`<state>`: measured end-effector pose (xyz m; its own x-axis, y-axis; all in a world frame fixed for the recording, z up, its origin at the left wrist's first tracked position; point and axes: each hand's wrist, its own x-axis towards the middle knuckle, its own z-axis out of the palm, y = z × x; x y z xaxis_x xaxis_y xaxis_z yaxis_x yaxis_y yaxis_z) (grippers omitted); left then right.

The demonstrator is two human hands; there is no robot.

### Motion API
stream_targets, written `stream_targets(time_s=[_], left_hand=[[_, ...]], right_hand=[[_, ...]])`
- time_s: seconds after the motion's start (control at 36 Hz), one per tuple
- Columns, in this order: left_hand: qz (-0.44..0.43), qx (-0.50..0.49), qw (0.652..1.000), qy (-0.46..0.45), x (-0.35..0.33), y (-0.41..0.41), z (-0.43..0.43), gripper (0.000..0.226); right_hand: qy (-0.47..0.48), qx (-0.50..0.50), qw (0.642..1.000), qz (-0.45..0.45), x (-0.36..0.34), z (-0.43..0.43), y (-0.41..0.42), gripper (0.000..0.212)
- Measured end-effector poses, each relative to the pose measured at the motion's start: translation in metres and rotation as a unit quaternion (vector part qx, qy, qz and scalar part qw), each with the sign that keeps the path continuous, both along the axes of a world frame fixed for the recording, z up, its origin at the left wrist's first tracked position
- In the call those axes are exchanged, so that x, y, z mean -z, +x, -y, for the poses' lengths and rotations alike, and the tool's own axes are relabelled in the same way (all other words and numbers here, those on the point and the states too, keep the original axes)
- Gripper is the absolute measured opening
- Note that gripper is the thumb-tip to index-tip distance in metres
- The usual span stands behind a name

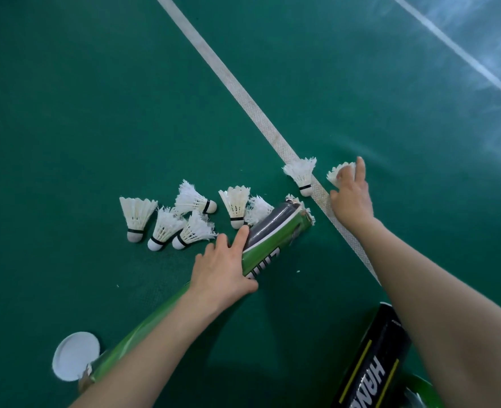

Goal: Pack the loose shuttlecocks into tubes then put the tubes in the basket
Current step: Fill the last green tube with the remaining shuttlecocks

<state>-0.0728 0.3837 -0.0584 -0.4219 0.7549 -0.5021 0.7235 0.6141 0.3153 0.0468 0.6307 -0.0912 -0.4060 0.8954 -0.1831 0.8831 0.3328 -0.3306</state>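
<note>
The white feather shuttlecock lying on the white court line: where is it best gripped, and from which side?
Probably pinch the shuttlecock by its rounded cork base, coming from the person's side: the cork points that way, while frayed feathers fan away.

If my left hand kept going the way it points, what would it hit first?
Your left hand would likely meet the shuttlecock just beyond its index finger, beside the green tube. Depth unclear.

Badminton court, probably: green lined floor [96, 113]
</note>
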Motion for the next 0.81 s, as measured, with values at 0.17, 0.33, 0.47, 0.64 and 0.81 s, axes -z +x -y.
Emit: stream_targets(time_s=[0.17, 0.33, 0.47, 0.64, 0.81], left_hand=[[-0.017, -0.005, 1.0, 0.005, -0.01, 0.005, 0.012, 0.098], [-0.034, -0.013, 0.999, 0.016, -0.018, 0.02, 0.034, 0.098], [-0.038, -0.013, 0.998, 0.038, -0.025, 0.039, 0.052, 0.097], [-0.023, 0.011, 0.996, 0.081, -0.037, 0.058, 0.075, 0.097], [-0.017, 0.03, 0.994, 0.105, -0.04, 0.067, 0.094, 0.096]], right_hand=[[0.025, 0.034, 0.996, -0.075, -0.004, 0.025, 0.025, 0.022], [-0.022, 0.152, 0.93, -0.334, -0.041, 0.068, 0.042, 0.015], [-0.148, 0.131, 0.869, -0.453, -0.062, 0.101, 0.064, 0.014], [-0.272, 0.017, 0.873, -0.405, -0.078, 0.135, 0.09, 0.024], [-0.31, -0.038, 0.87, -0.381, -0.084, 0.159, 0.104, 0.044]])
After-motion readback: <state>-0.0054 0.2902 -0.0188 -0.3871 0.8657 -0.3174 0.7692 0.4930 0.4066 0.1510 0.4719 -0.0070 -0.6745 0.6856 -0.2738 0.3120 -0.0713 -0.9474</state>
